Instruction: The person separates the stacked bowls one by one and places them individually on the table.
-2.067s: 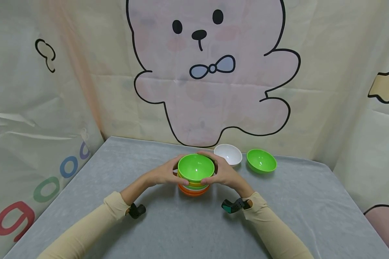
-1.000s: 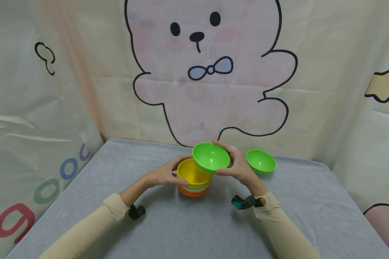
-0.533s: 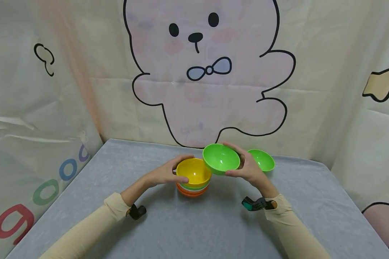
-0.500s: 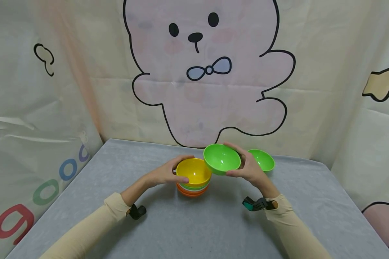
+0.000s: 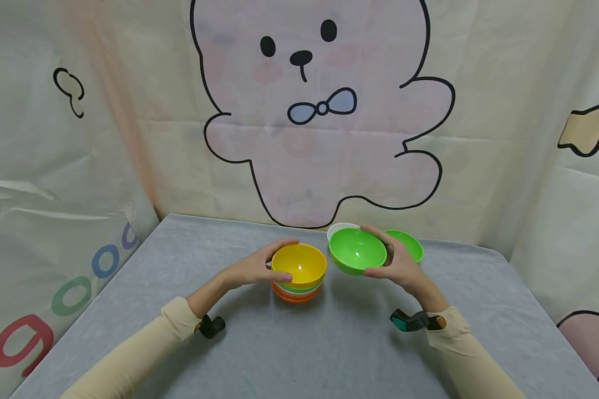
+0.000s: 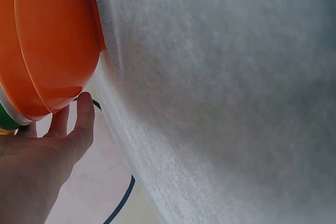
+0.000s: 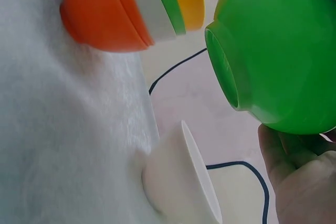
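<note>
My right hand (image 5: 404, 269) holds a bright green bowl (image 5: 358, 251) by its right side, thumb at the near rim. In the right wrist view that green bowl hangs above the table, its foot ring (image 7: 223, 69) showing. To its left stands a stack of nested bowls: a yellow bowl (image 5: 299, 265) on top, then green, white and orange ones (image 7: 100, 11). Around the left side of this stack curls my left hand (image 5: 252, 270), thumb at the yellow bowl's near rim. Fingers (image 6: 84, 121) lie along the stack's far side in the left wrist view.
A white bowl (image 7: 176, 179) stands on the table behind the held bowl, partly hidden in the head view. Another green bowl (image 5: 407, 244) sits at the back right, partly behind my right hand. Grey cloth (image 5: 299, 354) covers the table; a printed curtain (image 5: 299, 177) hangs behind it.
My right hand has lifted the top green bowl off the stack and carried it right, lately also a little lower, uncovering the yellow bowl. My left hand has stayed at the stack.
</note>
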`<state>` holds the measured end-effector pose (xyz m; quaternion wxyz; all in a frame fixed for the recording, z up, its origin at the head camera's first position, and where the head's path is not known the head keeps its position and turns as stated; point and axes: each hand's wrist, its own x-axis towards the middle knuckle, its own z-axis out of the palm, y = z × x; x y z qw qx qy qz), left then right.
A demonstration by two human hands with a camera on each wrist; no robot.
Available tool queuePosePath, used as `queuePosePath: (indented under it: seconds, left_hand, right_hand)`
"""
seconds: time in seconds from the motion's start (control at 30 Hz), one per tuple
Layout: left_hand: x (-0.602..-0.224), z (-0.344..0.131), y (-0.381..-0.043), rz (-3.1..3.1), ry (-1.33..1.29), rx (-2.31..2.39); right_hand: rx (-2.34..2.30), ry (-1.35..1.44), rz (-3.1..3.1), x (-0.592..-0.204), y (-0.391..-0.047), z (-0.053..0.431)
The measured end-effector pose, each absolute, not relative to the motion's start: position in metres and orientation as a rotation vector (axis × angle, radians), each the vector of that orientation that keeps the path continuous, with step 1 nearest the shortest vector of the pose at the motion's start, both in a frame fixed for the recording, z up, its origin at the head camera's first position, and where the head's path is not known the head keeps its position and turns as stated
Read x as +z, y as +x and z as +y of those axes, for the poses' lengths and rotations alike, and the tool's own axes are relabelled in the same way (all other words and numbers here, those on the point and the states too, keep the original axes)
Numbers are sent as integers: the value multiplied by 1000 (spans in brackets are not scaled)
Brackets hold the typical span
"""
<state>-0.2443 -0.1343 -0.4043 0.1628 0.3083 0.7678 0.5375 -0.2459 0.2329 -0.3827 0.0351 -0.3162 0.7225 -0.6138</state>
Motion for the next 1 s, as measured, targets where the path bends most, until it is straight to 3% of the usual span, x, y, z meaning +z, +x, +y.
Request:
queuePosePath:
  seconds: [1.0]
  left_hand:
    - [-405,-134,-245,2206,867,1503]
  right_hand:
    - [-1787,-884,2458,-385,-229,287]
